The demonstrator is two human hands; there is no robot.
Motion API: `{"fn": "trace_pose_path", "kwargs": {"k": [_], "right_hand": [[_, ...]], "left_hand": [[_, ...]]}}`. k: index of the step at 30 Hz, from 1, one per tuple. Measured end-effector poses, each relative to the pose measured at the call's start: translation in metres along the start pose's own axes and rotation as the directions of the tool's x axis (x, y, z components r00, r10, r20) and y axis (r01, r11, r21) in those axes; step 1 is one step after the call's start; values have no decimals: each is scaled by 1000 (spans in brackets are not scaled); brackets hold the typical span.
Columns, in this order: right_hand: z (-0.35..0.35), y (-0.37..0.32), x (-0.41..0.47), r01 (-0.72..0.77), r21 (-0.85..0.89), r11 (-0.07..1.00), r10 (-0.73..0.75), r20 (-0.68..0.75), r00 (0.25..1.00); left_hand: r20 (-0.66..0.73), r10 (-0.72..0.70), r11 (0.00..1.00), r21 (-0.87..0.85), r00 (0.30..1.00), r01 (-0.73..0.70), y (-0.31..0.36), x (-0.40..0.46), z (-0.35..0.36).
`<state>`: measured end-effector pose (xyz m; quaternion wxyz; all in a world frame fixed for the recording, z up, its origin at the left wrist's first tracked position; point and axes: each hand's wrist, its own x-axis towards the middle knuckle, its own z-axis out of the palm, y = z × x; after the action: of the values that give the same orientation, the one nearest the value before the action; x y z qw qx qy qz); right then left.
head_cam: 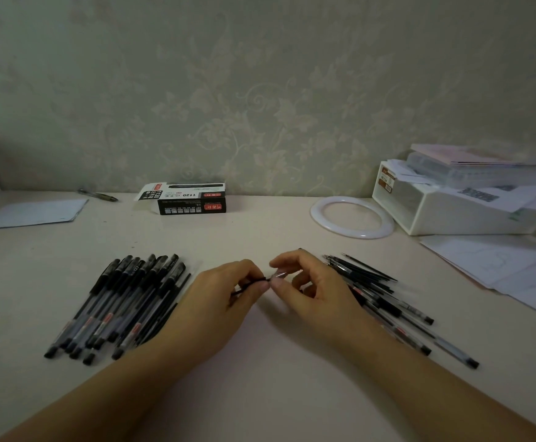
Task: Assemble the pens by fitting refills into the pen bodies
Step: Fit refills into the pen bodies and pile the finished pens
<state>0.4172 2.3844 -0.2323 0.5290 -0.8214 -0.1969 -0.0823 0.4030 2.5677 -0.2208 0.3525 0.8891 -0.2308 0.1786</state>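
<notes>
My left hand (225,295) pinches a thin black refill (248,286) that slants down to the left between its fingers. My right hand (305,282) meets it at the refill's upper end, its thumb and forefinger closed on a small clear piece (278,275) there. A pile of capped black pens (126,301) lies to the left of my left hand. To the right of my right hand lie loose black refills (365,271) and clear pen bodies (413,333), partly hidden by my wrist.
A black-and-white pen box (185,199) stands at the back centre. A white ring (351,218) and a white storage box (458,205) with papers sit at the back right, loose sheets (499,266) in front of them. A sheet (30,213) and a pen (97,195) lie back left.
</notes>
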Motion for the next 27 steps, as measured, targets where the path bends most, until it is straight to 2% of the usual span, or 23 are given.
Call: {"fn": "trace_pose_path", "kwargs": {"k": [5,10,14,17,21,23,27], "right_hand": [[0,0,1,-4,2,1000,4,-26,1000],[-2,0,3,-18,76,997,20,-28,999],[-2,-1,4,-39,141,989,63,-168,984],[-4,-2,3,27,15,1000,-23,-212,977],[4,-4,-3,148,-285,947,-174,-66,983],[5,-4,-4,173,-386,906,-196,-22,980],[4,-5,-4,150,-435,888,-160,13,987]], "left_hand": [[7,4,1000,-14,1000,-4,-2,0,1],[11,22,999,-27,1000,-21,-5,0,3],[19,25,1000,4,999,-25,-8,0,3],[6,17,999,35,1000,-17,-9,0,2],[-4,11,998,56,1000,-11,-9,1,1],[-12,9,998,60,1000,-8,-9,1,1],[-10,-10,999,53,1000,11,-8,0,2]]}}
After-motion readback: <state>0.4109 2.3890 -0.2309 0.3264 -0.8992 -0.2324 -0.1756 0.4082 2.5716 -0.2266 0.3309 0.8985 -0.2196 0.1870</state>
